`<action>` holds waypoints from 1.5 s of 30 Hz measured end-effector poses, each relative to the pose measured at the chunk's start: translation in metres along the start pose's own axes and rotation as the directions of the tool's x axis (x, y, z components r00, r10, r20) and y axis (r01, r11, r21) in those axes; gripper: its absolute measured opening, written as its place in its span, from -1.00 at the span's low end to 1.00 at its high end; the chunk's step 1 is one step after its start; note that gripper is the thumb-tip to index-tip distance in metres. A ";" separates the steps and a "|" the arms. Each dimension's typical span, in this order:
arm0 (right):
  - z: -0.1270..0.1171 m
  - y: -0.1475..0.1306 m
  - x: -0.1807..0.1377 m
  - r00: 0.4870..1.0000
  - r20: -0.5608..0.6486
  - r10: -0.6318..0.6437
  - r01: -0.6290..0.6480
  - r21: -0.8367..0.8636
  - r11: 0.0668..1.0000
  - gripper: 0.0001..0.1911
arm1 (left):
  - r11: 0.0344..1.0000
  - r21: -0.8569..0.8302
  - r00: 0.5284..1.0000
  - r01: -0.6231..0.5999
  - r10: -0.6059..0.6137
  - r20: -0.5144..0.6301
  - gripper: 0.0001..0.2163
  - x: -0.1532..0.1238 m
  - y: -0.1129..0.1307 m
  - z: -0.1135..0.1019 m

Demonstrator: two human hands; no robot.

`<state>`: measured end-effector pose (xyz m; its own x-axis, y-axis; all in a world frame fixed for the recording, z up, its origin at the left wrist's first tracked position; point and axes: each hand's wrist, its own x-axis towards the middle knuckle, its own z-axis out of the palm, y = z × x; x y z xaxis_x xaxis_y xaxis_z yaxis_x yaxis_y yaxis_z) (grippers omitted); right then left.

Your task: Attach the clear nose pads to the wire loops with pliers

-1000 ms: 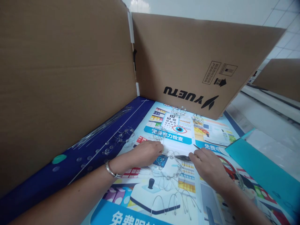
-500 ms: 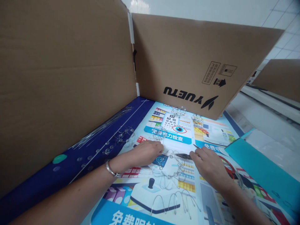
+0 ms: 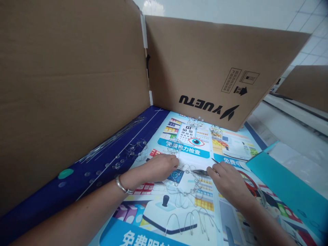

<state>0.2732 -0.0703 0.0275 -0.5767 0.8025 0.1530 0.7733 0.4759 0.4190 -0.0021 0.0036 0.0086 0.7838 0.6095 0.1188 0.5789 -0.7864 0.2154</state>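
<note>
My left hand (image 3: 164, 166), with a bangle at its wrist, is closed in a pinch at the upper left of a beaded wire ring (image 3: 185, 194). A thin wire runs from its fingertips to the ring. My right hand (image 3: 225, 176) grips needle-nose pliers (image 3: 200, 172), whose jaws point left and meet the top of the ring near a clear bead. Whether the jaws are clamped on the wire is too small to tell. The ring, with looped wire petals and clear beads, lies on the printed sheet below both hands.
Bent wire hoops (image 3: 192, 220) lie nearer me. Loose clear beads (image 3: 117, 165), straight wires (image 3: 110, 138) and a green lump (image 3: 66, 173) lie at left. Other beaded wire pieces (image 3: 195, 122) lie farther back. Cardboard panels (image 3: 205, 61) wall off the back and left. Red-handled scissors (image 3: 249, 182) lie right.
The pliers have shifted very slightly left at the top of the ring. Both hands otherwise keep their places.
</note>
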 end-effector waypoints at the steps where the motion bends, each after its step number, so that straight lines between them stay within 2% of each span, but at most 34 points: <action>1: 0.000 0.000 0.000 1.000 0.002 -0.004 0.004 0.003 1.000 -0.76 | 1.000 0.001 1.000 -0.002 0.002 0.001 -0.81 0.000 0.000 0.000; 6: -0.003 0.000 0.001 1.000 -0.006 -0.014 0.014 0.005 1.000 -0.77 | 1.000 0.011 1.000 -0.005 0.005 -0.008 -0.80 0.000 0.002 -0.001; 14: 0.002 -0.002 0.000 0.996 -0.074 0.039 -0.035 0.056 0.998 -0.80 | 0.999 -0.033 1.000 -0.022 0.021 -0.012 -0.80 -0.001 0.003 -0.005; 21: 0.007 -0.003 -0.001 0.992 -0.096 0.077 -0.066 0.118 0.991 -0.81 | 0.992 -0.125 1.000 0.006 -0.006 0.004 -0.80 0.001 0.012 -0.023; 24: 0.008 -0.004 0.000 0.991 -0.105 0.084 -0.069 0.136 0.988 -0.82 | 0.983 -0.183 1.000 -0.008 0.008 -0.004 -0.82 0.008 0.016 -0.030; 27: 0.009 -0.004 0.000 0.988 -0.127 0.091 -0.071 0.148 0.986 -0.84 | 0.978 -0.204 0.999 -0.031 0.039 0.035 -0.82 0.018 0.020 -0.033; 31: 0.009 -0.004 0.000 0.984 -0.158 0.082 -0.059 0.147 0.987 -0.83 | 0.979 -0.190 0.993 -0.070 0.086 0.077 -0.82 0.031 0.025 -0.031; 37: 0.008 -0.004 0.001 0.979 -0.183 0.087 -0.060 0.147 0.987 -0.83 | 0.970 -0.223 0.992 -0.100 0.114 0.052 -0.86 0.038 0.028 -0.023; 45: 0.010 -0.005 0.000 0.982 -0.160 0.095 -0.071 0.151 0.986 -0.80 | 0.925 -0.379 1.000 -0.026 0.028 -0.001 -0.87 0.033 0.025 -0.010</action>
<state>0.2721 -0.0690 0.0163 -0.5350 0.7762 0.3336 0.8433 0.4662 0.2675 0.0360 0.0054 0.0272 0.7994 0.5874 0.1260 0.4299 -0.7058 0.5631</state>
